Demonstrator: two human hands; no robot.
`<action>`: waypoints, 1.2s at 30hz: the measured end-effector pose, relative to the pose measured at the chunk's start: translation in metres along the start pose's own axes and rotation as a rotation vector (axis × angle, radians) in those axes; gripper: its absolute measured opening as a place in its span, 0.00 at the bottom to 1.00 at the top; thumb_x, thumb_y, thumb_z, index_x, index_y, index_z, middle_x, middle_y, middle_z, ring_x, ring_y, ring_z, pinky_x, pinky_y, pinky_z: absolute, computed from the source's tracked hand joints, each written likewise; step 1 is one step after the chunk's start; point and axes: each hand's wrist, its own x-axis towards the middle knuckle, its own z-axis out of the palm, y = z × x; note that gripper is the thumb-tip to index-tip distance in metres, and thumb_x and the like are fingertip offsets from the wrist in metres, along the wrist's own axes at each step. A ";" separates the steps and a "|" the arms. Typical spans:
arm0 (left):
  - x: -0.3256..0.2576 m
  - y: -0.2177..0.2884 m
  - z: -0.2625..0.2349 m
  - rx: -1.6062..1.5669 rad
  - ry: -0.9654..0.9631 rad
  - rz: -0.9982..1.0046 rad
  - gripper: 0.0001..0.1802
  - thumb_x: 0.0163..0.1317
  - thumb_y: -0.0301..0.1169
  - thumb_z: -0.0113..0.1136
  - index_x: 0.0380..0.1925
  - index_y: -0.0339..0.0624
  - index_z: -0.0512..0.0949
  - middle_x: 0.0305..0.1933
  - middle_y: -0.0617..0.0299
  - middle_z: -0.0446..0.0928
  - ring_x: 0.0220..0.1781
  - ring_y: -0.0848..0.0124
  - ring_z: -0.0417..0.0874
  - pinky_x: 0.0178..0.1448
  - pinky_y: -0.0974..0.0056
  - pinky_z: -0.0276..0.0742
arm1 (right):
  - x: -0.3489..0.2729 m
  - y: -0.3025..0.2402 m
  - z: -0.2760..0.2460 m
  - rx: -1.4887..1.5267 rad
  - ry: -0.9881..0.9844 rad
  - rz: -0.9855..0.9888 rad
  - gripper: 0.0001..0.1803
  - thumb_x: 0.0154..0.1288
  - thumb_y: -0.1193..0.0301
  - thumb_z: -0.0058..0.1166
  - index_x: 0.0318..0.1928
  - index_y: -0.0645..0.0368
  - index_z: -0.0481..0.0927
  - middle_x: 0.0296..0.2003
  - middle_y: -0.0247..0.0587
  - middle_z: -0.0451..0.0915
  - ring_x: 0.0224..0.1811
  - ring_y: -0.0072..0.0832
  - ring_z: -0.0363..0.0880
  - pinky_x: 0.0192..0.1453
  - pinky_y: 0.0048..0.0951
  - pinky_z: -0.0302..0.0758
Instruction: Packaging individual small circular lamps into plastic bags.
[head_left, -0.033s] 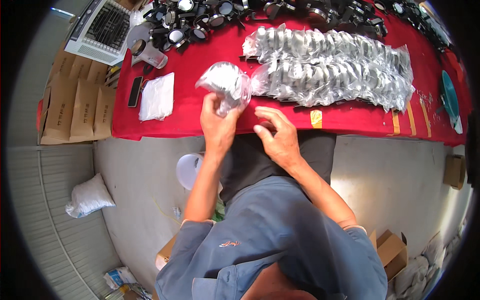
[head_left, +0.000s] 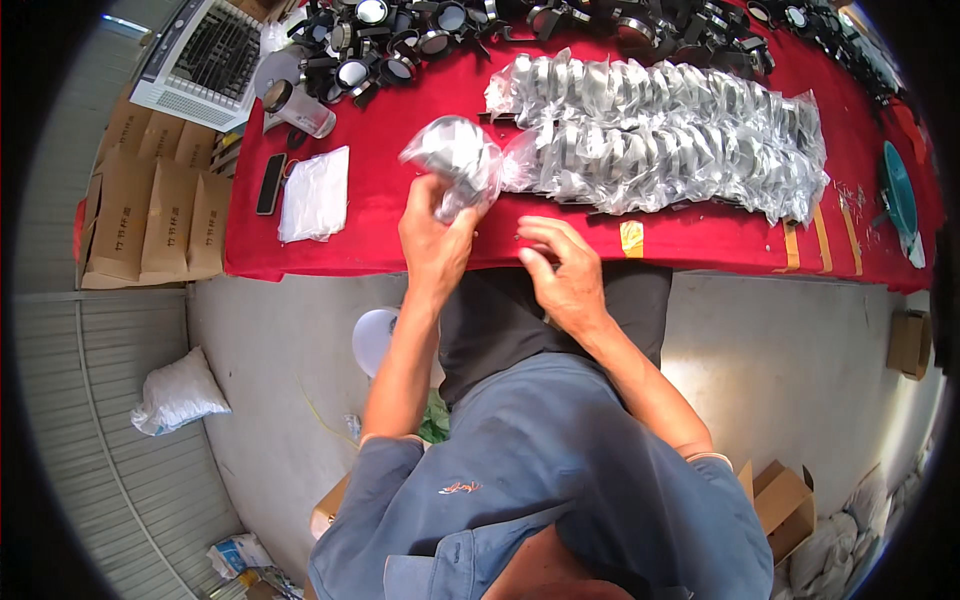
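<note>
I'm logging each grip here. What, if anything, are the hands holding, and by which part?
The left hand grips a clear bagged metal part by its lower end. The right hand holds nothing.

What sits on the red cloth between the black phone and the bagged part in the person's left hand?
In the head view, a flat stack of clear plastic bags lies between the black phone and the bagged part held by the left hand; otherwise bare red cloth.

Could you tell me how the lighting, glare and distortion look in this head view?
Head view: bright, even daylight; glare on the bagged parts and on the bag in the left hand; fisheye bends the red table edge; black vignette at the corners; right hand sharp, no obvious blur.
</note>
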 end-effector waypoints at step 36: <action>0.287 -0.092 -0.008 0.796 -0.044 -0.035 0.39 0.54 0.73 0.70 0.19 0.43 0.87 0.27 0.51 0.87 0.33 0.52 0.90 0.42 0.49 0.82 | 0.019 0.044 -0.035 -0.327 0.075 -0.244 0.04 0.58 0.79 0.62 0.35 0.60 0.83 0.33 0.44 0.84 0.33 0.41 0.87 0.38 0.37 0.83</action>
